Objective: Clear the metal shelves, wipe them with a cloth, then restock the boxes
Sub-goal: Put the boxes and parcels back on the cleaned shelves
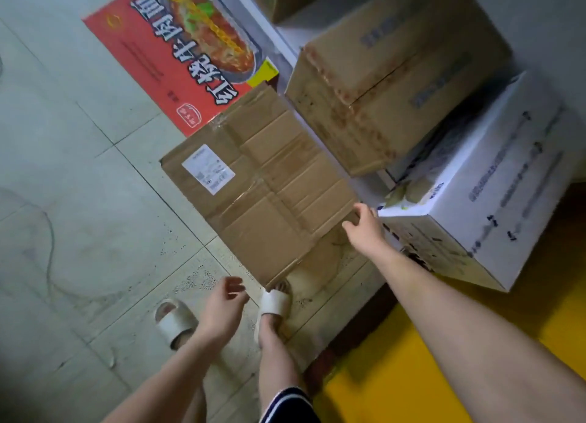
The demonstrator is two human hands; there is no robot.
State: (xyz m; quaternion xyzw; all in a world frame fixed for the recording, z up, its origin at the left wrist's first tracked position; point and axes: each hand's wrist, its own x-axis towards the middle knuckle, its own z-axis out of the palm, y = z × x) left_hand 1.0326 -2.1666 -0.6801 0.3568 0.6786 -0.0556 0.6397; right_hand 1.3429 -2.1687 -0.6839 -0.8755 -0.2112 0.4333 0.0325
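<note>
The box [260, 197] is held at one corner by the right grip [364, 229]; nothing is held by the left grip [222, 308] (fingers loose).

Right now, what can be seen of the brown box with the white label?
The brown box is plain cardboard, closed, flaps sealed with clear tape, a white label near one corner. It sits skewed over the tiled floor, overlapping the red box and one sandal. The right hand grips its edge; the left hand is open, clear of it.
</note>
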